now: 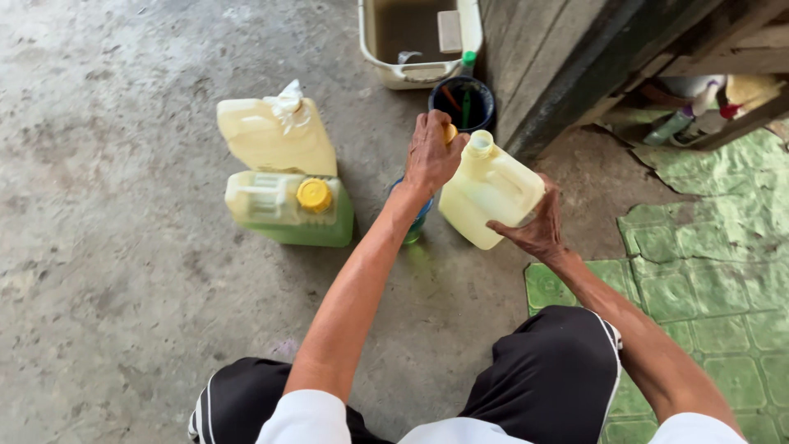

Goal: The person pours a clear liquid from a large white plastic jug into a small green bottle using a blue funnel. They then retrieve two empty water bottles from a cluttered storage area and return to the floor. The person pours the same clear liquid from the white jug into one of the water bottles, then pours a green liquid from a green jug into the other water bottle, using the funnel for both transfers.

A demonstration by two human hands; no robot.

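Bare grey concrete floor (107, 271) filled the left and centre of the frame, and a worn green patterned mat (715, 279) covered the lower right. Near the middle, the right hand (534, 226) gripped a pale yellow jug (485, 193) from its right side, fingers wrapped around the body and pressed against it, so that the jug leaned with its open neck (481, 144) pointing toward the top of the frame. The left hand (431, 152) hovered just beside that neck, its fingers curled and pinching a small yellow cap (449, 131), most of which was hidden behind the knuckles. Below the left wrist, a blue-green bottle (415, 222) stood on the floor, largely covered by the forearm. To the left of centre, two more jugs sat touching each other: a yellow one (275, 136) with a twist of white plastic at its mouth, and in front of it a green-tinted one (288, 205) with a yellow screw cap. At the top centre, a cream plastic tub (468, 25) held murky water, and just below it a dark round bucket (462, 103) contained a few thin items too small to tell. Wooden boards (567, 57) rose at the upper right. Black shorts (551, 378) showed along the bottom edge.
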